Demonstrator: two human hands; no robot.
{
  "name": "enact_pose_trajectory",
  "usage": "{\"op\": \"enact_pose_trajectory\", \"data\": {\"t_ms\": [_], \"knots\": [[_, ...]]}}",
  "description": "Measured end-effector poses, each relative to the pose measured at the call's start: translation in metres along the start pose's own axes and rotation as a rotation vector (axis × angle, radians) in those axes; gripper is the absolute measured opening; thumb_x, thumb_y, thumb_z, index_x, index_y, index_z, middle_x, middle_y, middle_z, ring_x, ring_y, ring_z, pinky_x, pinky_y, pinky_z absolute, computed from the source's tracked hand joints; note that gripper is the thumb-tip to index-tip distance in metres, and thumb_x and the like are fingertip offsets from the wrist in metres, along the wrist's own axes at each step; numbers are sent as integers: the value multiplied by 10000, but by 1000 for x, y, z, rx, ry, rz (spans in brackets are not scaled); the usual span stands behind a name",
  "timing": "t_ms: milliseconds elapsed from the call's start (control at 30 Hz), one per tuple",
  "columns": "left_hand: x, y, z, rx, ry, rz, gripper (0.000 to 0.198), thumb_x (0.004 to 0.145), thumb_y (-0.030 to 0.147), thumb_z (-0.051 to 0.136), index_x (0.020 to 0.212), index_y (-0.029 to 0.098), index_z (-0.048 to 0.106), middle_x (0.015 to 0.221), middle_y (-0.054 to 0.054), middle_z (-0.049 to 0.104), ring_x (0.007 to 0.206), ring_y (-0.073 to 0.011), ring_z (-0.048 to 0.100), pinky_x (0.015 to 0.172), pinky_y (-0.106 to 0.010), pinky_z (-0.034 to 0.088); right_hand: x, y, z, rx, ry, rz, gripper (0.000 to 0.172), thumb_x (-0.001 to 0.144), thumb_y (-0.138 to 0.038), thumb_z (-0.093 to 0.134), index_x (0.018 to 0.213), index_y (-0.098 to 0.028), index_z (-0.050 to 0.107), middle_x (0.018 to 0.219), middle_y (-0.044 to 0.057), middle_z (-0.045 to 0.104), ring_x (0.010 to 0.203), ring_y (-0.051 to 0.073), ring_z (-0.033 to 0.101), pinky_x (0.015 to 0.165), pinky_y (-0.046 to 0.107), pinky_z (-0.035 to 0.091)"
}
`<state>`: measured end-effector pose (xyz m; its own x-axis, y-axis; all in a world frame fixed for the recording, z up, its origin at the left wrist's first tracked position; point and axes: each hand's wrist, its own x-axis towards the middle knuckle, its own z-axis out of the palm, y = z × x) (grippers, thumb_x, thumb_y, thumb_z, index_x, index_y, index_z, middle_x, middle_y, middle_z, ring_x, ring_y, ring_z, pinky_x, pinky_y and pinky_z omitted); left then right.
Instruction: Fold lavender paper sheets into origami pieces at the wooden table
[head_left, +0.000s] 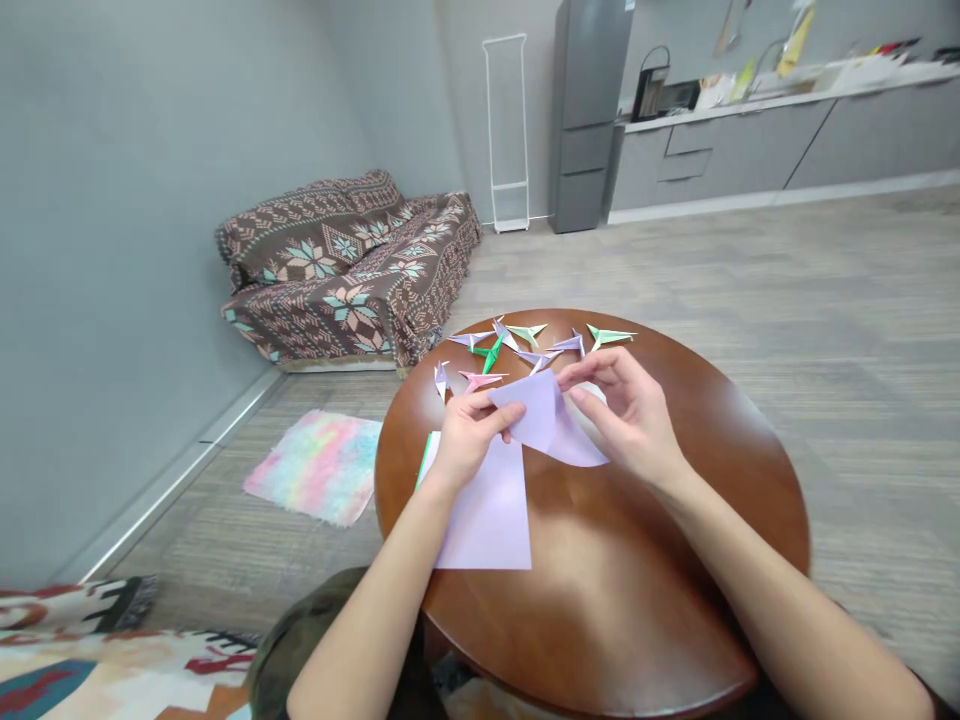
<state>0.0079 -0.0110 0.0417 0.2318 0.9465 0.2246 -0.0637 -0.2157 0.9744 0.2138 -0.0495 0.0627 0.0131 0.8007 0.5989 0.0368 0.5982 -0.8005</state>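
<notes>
Both hands are at a light purple sheet of origami paper, raised over the round table and bent into two panels. My left hand pinches its left side, thumb on top and fingers underneath. My right hand is at the upper right edge, fingers curled and thumb close by, apparently holding the paper lightly. Below my left hand lies a stack of paper with a light purple sheet on top and a green edge showing. Beyond the hands sit several folded paper cranes, including a green crane and a pink crane.
The brown round table has its near edge close to my body. A patterned covered sofa stands beyond it at left, with a fluffy pastel rug on the floor. At the back are a grey fridge and kitchen cabinets.
</notes>
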Motion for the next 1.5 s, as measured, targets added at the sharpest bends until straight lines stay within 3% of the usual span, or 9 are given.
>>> {"op": "enact_pose_trajectory", "data": {"t_ms": [233,400,633,1067,1300,1500], "knots": [[-3,5,3,113,-35,54,345,743,496,862,671,171,773,580,-14,656,530,-137,570,590,-301,478,-1,6,5,-130,-54,-52,76,923,-211,719,992,-241,722,1094,65,767,1086,245,706,989,407,519],[-6,7,5,169,-49,74,363,759,522,845,680,178,766,595,-22,663,543,-151,578,567,-306,487,-2,8,6,-24,-54,63,51,908,-266,748,950,-238,759,1168,79,771,1150,266,699,1029,435,509],[-6,5,4,282,-70,121,408,791,547,814,614,192,714,534,2,626,528,-143,547,682,-355,538,-2,11,6,28,-21,148,43,895,-245,744,881,-227,780,1145,78,769,1127,251,699,1004,407,523],[-7,5,4,301,-50,129,477,796,529,810,517,189,624,526,4,571,547,-139,529,639,-317,490,0,7,9,141,89,268,63,793,-233,809,730,-238,811,1023,63,796,998,244,727,883,388,570],[-9,9,5,231,-48,78,459,784,502,827,532,176,625,509,14,546,502,-125,516,525,-283,401,5,3,5,150,188,270,81,778,-283,839,707,-255,810,958,52,795,1019,257,716,967,427,538],[-8,9,4,153,-52,36,366,757,514,842,679,176,726,545,12,612,454,-122,526,511,-292,439,3,4,5,171,84,274,75,805,-322,832,777,-253,832,1066,72,799,1090,275,713,984,434,537]]}}
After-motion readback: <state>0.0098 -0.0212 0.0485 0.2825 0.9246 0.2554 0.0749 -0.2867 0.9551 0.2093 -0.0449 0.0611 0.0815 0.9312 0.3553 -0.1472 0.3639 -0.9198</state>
